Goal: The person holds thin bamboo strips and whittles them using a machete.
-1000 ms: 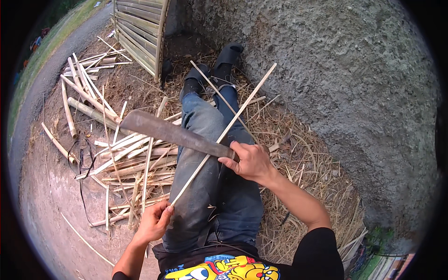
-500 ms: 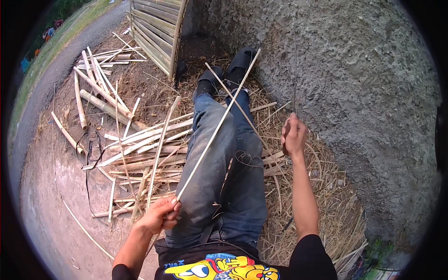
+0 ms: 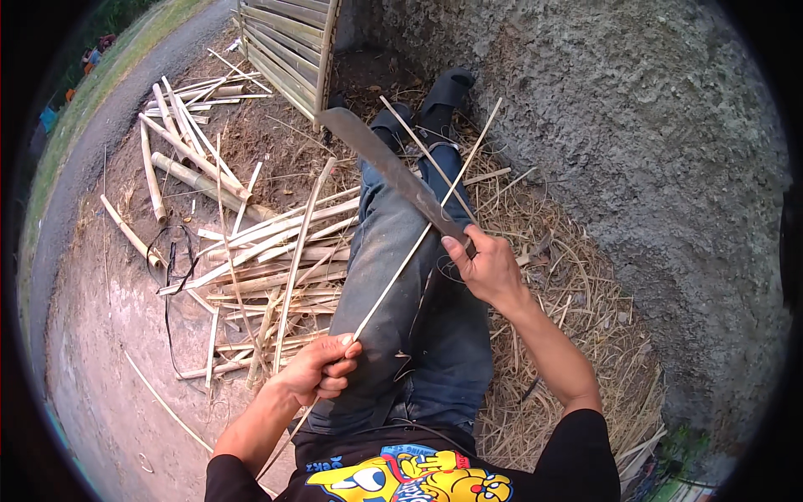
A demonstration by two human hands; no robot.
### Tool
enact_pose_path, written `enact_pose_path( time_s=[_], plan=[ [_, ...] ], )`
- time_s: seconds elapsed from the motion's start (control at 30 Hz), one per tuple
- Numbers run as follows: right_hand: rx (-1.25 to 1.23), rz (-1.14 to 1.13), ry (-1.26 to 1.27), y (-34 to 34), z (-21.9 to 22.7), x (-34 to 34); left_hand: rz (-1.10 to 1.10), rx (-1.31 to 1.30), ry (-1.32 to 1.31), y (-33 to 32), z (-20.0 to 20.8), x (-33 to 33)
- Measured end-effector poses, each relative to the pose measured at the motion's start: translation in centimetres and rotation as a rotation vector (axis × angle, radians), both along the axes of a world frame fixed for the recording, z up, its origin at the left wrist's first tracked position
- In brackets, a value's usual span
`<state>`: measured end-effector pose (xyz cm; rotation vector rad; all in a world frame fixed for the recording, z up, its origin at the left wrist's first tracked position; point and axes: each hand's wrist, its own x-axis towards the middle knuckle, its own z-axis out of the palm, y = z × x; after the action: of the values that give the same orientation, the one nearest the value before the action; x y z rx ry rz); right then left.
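Note:
My left hand (image 3: 319, 368) is closed around a thin pale bamboo strip (image 3: 387, 290), which slants up and right across my legs past my feet. Its lower end runs back under my left forearm. In my right hand (image 3: 492, 269) is a machete (image 3: 391, 171), gripped at the handle end, its broad dark blade pointing up and left above my shins. The blade crosses the strip just beyond my right fingers; whether they touch I cannot tell. A second thin strip (image 3: 416, 144) lies across my ankles and crosses the held one.
Split bamboo pieces (image 3: 276, 243) are heaped left of my legs, with thicker bamboo poles (image 3: 201, 180) farther off. Shavings (image 3: 585, 351) cover the ground at right. A rough grey wall (image 3: 644, 167) rises along the right. A slatted bamboo panel (image 3: 288, 58) stands beyond my feet.
My right hand has swung left and inward from beside the wall, bringing the machete over my legs and across the strip. My left hand has shifted slightly right and up, still holding the strip.

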<state>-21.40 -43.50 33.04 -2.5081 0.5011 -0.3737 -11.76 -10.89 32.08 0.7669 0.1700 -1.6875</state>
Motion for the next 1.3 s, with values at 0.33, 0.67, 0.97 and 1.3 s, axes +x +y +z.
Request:
enact_pose_path(
  time_s=[0.33, 0.67, 0.97, 1.3],
  plan=[
    [-0.169, 0.17, -0.007, 2.7, -0.5, -0.4, 0.023, 0.023, -0.111, 1.2, 0.1, 0.4],
    [-0.241, 0.228, 0.035, 1.5, -0.2, -0.4, 0.009, -0.015, -0.112, 3.5, -1.3, -0.4],
    [0.272, -0.608, -0.213, -20.4, -3.3, 1.8, -0.028, 0.125, -0.307, 11.1, -2.8, -0.7],
    [0.742, -0.299, -0.384, -10.2, -0.5, -0.2, -0.038, 0.164, -0.858, 9.0, -3.1, 0.0]
  ],
)
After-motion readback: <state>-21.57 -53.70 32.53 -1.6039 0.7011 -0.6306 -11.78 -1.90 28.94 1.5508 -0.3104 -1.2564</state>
